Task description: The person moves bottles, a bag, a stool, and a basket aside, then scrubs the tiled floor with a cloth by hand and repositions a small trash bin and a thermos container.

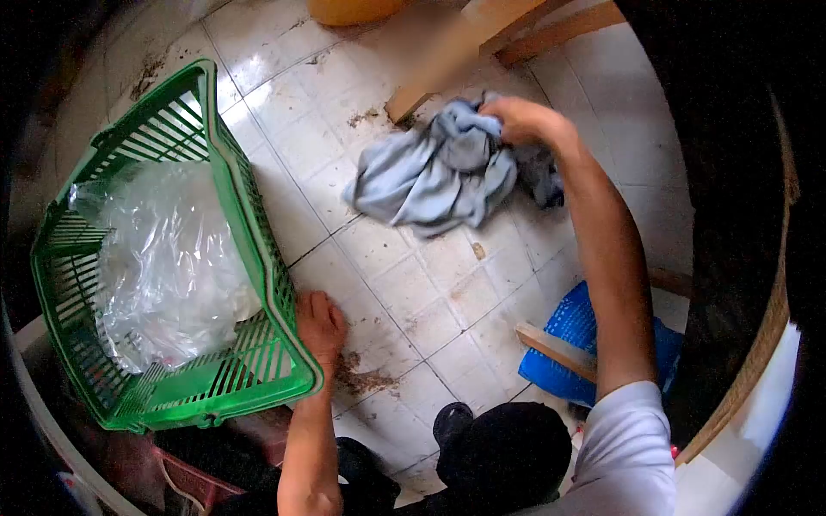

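My right hand [527,122] is closed around a bunched grey-blue cloth [439,172], which spreads over the white floor tiles to the hand's left. A darker, crumpled part of fabric [540,172] hangs just below that hand. My left hand [320,325] has its fingers curled and sits against the right side of a green plastic basket [225,163]. The basket's edge covers part of this hand, so what its fingers hold, if anything, is hidden. Inside the basket lies a large clear plastic bag [172,258], wrinkled and shiny.
Wooden legs or beams [447,64] stand on the floor beyond the cloth, near an orange rounded object [354,9]. A blue woven thing [559,348] with a wooden bar [555,351] lies under my right arm. Brown dirt [366,378] marks the tiles [413,301]. A dark red crate [194,473] is below the basket.
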Tool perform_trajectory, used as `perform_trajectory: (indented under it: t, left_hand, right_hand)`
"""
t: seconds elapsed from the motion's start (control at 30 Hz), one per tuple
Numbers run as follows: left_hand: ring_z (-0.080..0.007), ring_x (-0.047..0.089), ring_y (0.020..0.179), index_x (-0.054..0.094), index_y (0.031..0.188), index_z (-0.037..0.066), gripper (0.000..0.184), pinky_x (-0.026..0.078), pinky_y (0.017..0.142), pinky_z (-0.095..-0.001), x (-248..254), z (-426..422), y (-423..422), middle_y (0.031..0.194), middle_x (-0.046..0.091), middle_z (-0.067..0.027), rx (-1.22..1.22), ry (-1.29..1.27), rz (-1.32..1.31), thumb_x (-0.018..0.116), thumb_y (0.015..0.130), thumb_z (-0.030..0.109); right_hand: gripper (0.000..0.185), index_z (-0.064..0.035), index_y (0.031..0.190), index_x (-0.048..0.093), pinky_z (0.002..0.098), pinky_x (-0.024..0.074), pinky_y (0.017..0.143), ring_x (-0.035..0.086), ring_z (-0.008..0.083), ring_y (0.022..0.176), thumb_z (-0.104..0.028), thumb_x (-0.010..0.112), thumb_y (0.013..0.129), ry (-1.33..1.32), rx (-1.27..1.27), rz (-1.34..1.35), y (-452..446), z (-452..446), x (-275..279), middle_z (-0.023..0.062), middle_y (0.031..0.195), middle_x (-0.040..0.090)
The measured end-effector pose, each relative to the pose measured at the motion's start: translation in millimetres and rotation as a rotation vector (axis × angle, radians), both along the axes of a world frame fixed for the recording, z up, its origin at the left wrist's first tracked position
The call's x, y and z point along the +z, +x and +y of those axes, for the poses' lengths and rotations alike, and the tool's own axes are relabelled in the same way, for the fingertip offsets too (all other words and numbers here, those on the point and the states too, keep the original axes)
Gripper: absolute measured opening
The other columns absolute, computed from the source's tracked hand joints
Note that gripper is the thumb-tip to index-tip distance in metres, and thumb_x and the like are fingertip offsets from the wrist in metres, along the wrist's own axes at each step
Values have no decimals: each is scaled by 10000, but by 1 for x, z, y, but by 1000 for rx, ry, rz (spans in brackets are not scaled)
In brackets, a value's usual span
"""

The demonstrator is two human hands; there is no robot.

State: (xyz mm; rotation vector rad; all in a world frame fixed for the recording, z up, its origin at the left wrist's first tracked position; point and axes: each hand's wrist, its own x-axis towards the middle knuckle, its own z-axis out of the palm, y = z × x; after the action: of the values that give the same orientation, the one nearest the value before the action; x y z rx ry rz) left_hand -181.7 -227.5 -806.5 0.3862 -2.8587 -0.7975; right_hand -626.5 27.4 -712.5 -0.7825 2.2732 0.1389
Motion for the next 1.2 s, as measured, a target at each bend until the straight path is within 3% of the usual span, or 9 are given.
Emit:
perform_trajectory:
  t: [0.37, 0.53, 0.6, 0.7, 0.73, 0.83, 0.93, 1.03, 1.2]
  left_hand:
    - [-409, 564, 825, 548, 987, 51, 214, 460, 709, -524, 0, 0, 4, 918, 567, -176, 20, -86, -47, 629, 792, 87]
    - [-411, 559, 832, 557, 968, 48, 194, 456, 713, -527, -2, 2, 3, 904, 565, -177, 23, -27, 6, 626, 790, 79]
    - [-395, 549, 834, 544, 956, 53, 193, 457, 722, -506, -3, 3, 5, 913, 541, -171, 8, -81, -3, 627, 785, 82]
    - [-390, 549, 839, 537, 946, 55, 193, 458, 739, -500, -1, 1, 4, 935, 533, -169, -7, -106, 42, 632, 783, 95]
    - [-392, 551, 841, 537, 945, 55, 193, 458, 744, -502, -1, 2, 5, 944, 535, -170, -6, -102, 60, 634, 784, 100]
    - [-398, 560, 876, 545, 951, 53, 167, 458, 766, -517, -1, 4, 9, 973, 541, -169, 19, -172, 22, 619, 815, 115]
    - [-406, 560, 922, 552, 970, 46, 145, 449, 787, -528, -2, 9, 9, 981, 556, -170, 67, -101, 8, 598, 859, 127]
    - [-416, 559, 932, 563, 1008, 33, 148, 449, 794, -530, -6, 5, 11, 981, 569, -182, 40, -190, 104, 579, 908, 140]
    - [-414, 566, 942, 567, 1067, 12, 168, 454, 820, -507, 14, 31, 9, 997, 587, -208, 165, 67, 228, 578, 930, 107]
  right_hand:
    - [461, -85, 1202, 661, 479, 512, 969, 593, 449, 1177, -1, 680, 749, -735, 128, 729, -14, -60, -62, 211, 1340, 600]
    - [386, -30, 1180, 638, 440, 519, 867, 655, 355, 1028, -219, 722, 855, -948, 135, 86, -81, -87, -139, 180, 1095, 696]
    - [415, -3, 1244, 598, 396, 517, 824, 646, 315, 987, -237, 694, 914, -914, -453, -562, -72, -88, -131, 149, 1131, 680]
    - [349, -60, 1140, 653, 451, 502, 958, 609, 374, 1147, -94, 683, 794, -310, 201, 400, -20, -83, -82, 180, 1183, 668]
    - [418, -116, 1178, 666, 444, 529, 964, 627, 353, 1152, -133, 731, 765, -539, 264, 496, -9, -61, -95, 140, 1186, 684]
    - [523, -141, 1267, 652, 402, 482, 1048, 561, 322, 1256, -115, 703, 747, -605, -28, 444, 67, -27, -91, 121, 1315, 622]
    - [315, -52, 923, 660, 434, 492, 951, 599, 367, 1061, 7, 698, 616, -416, 171, 236, 147, -29, -64, 148, 1022, 637]
    - [403, -60, 1074, 689, 427, 506, 947, 612, 339, 1150, 22, 607, 688, -666, 187, -65, 222, -34, -21, 127, 1204, 665]
    - [637, -119, 1311, 611, 386, 485, 1031, 598, 360, 1196, 18, 579, 690, -934, -119, 440, 206, -7, -4, 164, 1281, 644]
